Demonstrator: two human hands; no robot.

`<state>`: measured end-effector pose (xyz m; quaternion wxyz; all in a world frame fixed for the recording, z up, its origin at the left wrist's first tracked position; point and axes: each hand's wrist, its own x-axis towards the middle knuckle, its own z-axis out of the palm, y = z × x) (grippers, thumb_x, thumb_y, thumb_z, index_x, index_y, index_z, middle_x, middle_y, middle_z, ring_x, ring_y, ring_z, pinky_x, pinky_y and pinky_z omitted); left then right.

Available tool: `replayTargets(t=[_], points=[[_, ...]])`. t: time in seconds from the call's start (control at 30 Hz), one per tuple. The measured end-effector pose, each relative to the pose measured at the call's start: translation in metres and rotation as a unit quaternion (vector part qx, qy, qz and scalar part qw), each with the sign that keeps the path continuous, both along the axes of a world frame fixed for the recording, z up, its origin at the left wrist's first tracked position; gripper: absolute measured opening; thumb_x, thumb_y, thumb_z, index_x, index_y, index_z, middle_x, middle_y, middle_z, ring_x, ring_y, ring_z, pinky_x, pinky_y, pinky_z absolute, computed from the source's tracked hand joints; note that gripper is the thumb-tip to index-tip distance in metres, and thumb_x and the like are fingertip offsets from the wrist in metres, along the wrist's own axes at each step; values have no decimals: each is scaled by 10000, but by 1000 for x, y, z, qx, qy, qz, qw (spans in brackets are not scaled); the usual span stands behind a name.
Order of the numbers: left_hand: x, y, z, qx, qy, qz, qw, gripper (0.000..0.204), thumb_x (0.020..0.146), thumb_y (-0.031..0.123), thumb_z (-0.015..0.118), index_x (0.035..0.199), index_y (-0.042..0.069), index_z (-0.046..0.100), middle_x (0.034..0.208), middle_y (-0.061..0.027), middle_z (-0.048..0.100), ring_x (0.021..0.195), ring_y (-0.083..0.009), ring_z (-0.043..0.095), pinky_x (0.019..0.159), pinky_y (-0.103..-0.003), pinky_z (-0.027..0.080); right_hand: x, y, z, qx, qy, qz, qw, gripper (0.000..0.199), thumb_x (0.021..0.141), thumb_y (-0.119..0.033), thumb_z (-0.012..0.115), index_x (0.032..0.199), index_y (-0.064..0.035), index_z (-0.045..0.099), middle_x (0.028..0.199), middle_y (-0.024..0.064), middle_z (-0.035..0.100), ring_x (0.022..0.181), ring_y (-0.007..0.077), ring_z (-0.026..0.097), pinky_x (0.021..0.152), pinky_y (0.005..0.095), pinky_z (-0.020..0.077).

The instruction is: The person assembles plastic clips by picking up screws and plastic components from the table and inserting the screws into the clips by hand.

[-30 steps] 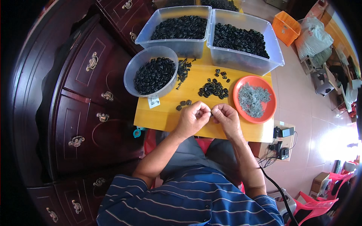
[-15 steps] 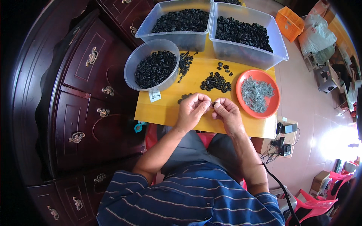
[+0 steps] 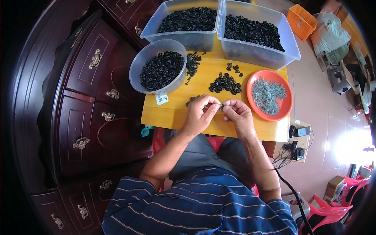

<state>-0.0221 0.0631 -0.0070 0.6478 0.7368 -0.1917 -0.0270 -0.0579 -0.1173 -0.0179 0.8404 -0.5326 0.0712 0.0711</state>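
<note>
In front of me, over the near part of the yellow table (image 3: 172,117), both hands meet at the fingertips. My right hand (image 3: 239,117) is closed in a pinch on a small black plastic piece (image 3: 222,107). Close against it, my left hand (image 3: 199,115) is pinched too; whatever lies between its fingertips is too small to name. A few dark pieces (image 3: 189,102) lie beside the left hand, partly covered by it. Beyond the hands sits a loose pile of black oval pieces (image 3: 225,84). An orange-red plate (image 3: 289,100) at the right holds many thin silvery metal bits (image 3: 268,94).
A round clear tub (image 3: 136,70) of black oval rings stands at left, beside a heap of black stick-like pieces (image 3: 192,64). Two big clear bins (image 3: 184,38) (image 3: 260,55) of black parts line the back. Dark drawers (image 3: 98,94) flank the left; cables and adapters (image 3: 299,152) lie right.
The hands stay together at almost the same spot, with slight finger shifts around the black piece. The whole view has shifted a little.
</note>
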Motion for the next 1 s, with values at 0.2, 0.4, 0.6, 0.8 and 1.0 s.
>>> replayTargets(t=[0.2, 0.4, 0.6, 0.8, 1.0], points=[[3, 0, 2, 26, -32, 9, 999, 41, 966, 32, 678, 984, -3, 667, 927, -76, 701, 783, -135, 678, 646, -266, 537, 0, -1, -2, -8, -5, -7, 1000, 98, 999, -86, 699, 1083, -35, 699, 931, -13, 702, 736, 49, 598, 683, 210, 498], [3, 0, 4, 51, -69, 22, 996, 46, 956, 27, 686, 983, -5, 666, 931, -98, 704, 790, -181, 697, 653, -289, 557, 2, -2, -1, -11, -6, -7, 1000, 122, 993, -81, 700, 1102, -26, 703, 922, -14, 702, 744, 47, 597, 689, 215, 500], [2, -2, 7, 61, -67, 19, 996, 51, 938, 4, 697, 973, -8, 663, 935, -103, 713, 796, -183, 710, 652, -293, 570, 0, 0, -1, -32, -15, -26, 999, 130, 970, -43, 709, 1098, -18, 710, 911, -19, 699, 745, 43, 598, 682, 213, 497], [0, -2, 9, 78, -92, 25, 992, 54, 923, -5, 702, 964, -4, 666, 903, -111, 705, 757, -201, 704, 623, -295, 566, -1, 2, -5, -85, -40, -43, 995, 149, 954, -14, 718, 1103, -1, 712, 913, -20, 704, 780, 42, 619, 701, 217, 517], [-2, -5, 9, 91, -86, 30, 992, 66, 901, -12, 708, 949, 7, 667, 862, -116, 686, 709, -226, 681, 595, -318, 538, -1, 1, -7, -101, -34, -37, 994, 142, 948, -6, 720, 1090, 7, 716, 900, -10, 710, 780, 43, 626, 715, 213, 522]])
